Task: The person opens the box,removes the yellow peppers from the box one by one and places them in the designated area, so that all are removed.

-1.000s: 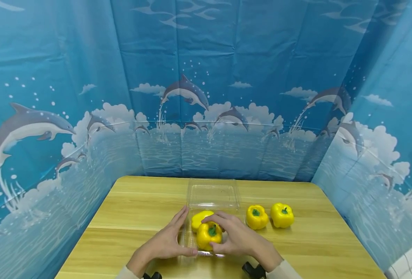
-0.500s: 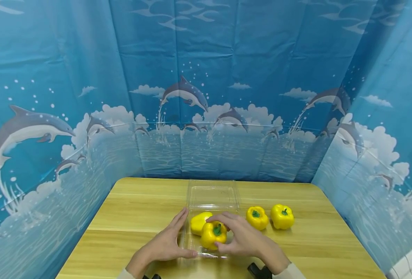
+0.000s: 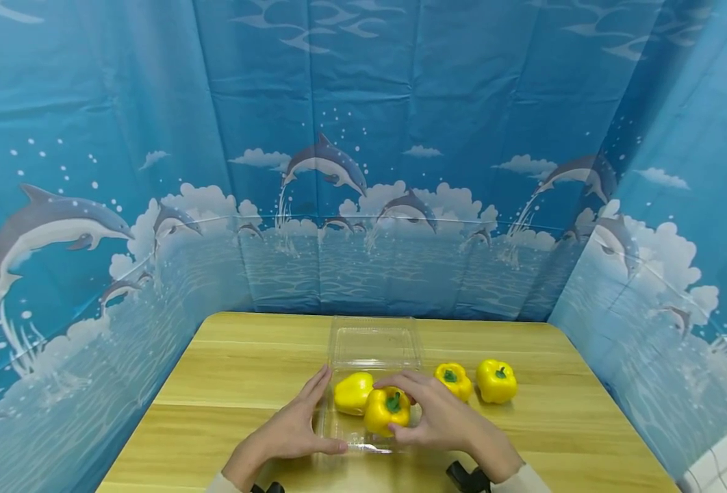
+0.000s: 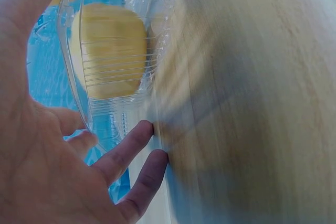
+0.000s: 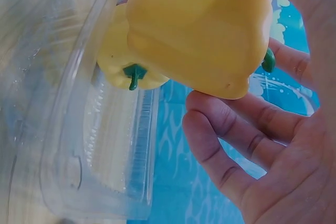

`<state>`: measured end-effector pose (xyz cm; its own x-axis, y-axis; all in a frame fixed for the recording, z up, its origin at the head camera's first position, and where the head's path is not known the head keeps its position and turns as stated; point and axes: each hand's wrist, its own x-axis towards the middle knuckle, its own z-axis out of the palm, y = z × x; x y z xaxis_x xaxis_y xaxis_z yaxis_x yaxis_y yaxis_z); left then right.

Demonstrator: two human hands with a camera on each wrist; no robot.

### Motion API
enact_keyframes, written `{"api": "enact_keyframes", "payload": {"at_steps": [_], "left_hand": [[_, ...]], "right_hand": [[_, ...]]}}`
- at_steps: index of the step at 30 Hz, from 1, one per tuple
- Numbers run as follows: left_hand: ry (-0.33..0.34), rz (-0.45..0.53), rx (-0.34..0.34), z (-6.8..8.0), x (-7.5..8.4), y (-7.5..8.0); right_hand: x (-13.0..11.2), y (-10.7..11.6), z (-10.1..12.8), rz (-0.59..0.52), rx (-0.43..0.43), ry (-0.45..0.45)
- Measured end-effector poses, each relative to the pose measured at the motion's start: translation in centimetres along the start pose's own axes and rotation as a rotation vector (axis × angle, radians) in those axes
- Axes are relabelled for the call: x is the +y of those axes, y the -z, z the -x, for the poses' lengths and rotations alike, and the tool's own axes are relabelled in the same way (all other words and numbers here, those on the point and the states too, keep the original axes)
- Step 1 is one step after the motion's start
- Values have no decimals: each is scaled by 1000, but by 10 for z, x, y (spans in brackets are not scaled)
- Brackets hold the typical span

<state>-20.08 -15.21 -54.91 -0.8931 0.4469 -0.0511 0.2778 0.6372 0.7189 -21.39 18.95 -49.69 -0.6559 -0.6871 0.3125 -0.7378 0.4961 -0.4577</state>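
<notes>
My right hand (image 3: 443,418) grips a yellow bell pepper (image 3: 383,414) with a green stem, thumb on the near side and fingers on the far side. That pepper is over the right part of a clear plastic clamshell container (image 3: 339,435). Inside the container, at left, another yellow bell pepper (image 3: 352,394) lies on its side; its green stem shows in the right wrist view. My left hand (image 3: 286,431) is at the container's left side, fingers extended and thumb out along the near edge. In the left wrist view, two fingertips (image 4: 144,128) reach the tabletop beside the clear wall.
The container's lid (image 3: 376,346) lies folded back toward the rear of the wooden table (image 3: 240,363). Two more yellow bell peppers (image 3: 452,381) (image 3: 496,381) stand to the right, the nearer one partly behind my right hand. A blue dolphin-print curtain (image 3: 370,267) surrounds the table.
My right hand has moved rightward with the bell pepper, away from the one at left, which now shows more fully. My left hand has stayed at the container's left side.
</notes>
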Motion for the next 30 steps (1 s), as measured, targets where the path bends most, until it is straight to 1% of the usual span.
{"api": "enact_keyframes", "payload": {"at_steps": [5,19,30], "left_hand": [[4,4,1,-1,-1,2],[4,21,-7,1,1,1],[8,24,-15,0,0,1]], "right_hand": [[0,3,0,7,2,2],[4,6,8,20,1,-45],[10,13,15,13,17,-35]]}}
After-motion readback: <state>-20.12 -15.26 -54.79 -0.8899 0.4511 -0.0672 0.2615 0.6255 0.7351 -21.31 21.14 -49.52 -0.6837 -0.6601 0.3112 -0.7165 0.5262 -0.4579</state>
